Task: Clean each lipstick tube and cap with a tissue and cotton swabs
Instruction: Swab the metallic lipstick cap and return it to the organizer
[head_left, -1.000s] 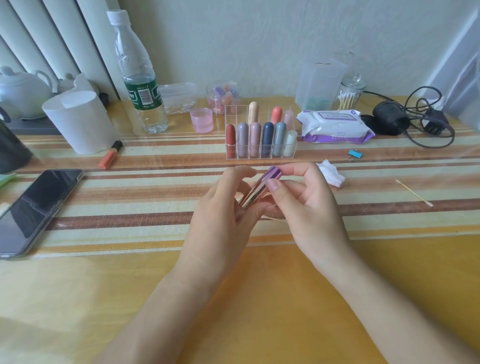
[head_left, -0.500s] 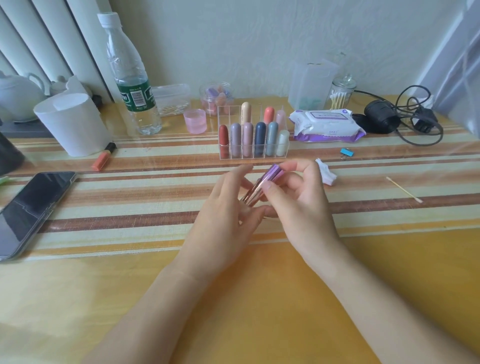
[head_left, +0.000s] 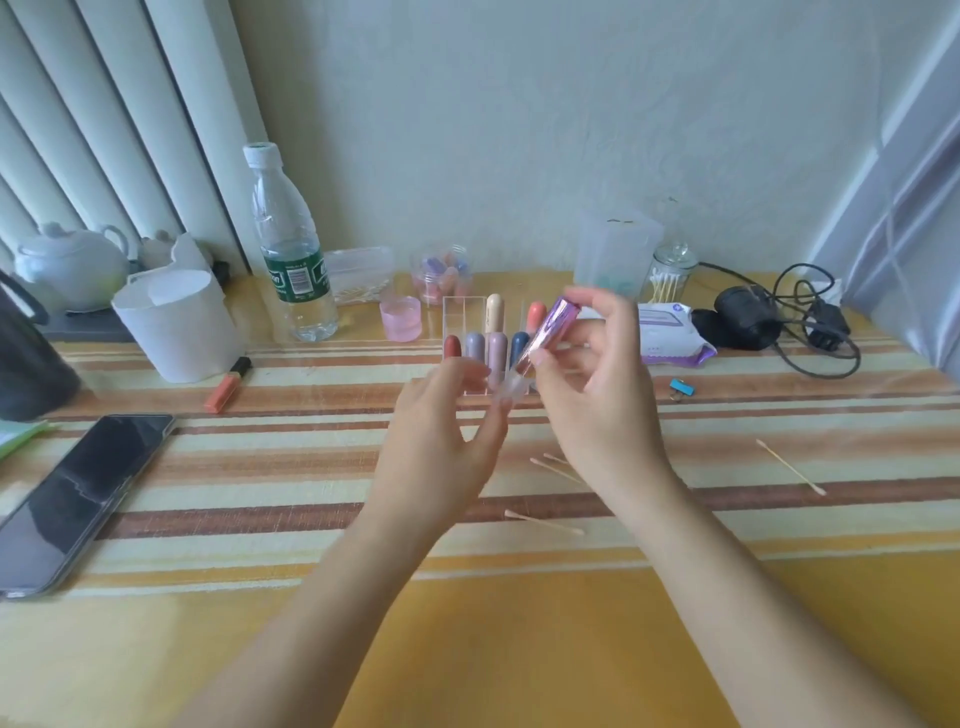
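Left hand: fingers loosely curled and blurred, tips at the lipstick's lower end. I cannot tell whether they pinch it.
Rack: just behind the hands, capped lipsticks upright in it.
Lipstick: purple, in the air in front of the rack. Its long axis tilts from the left fingertips at lower left up to the right.
Right hand: thumb and fingers pinch the tube near mid-length and carry it.
Swabs: flat on the table below the hands, well apart from the tube.
Change: half a second ago both hands held the tube low over the table. Now it sits higher and steeper, and the swabs beneath show.
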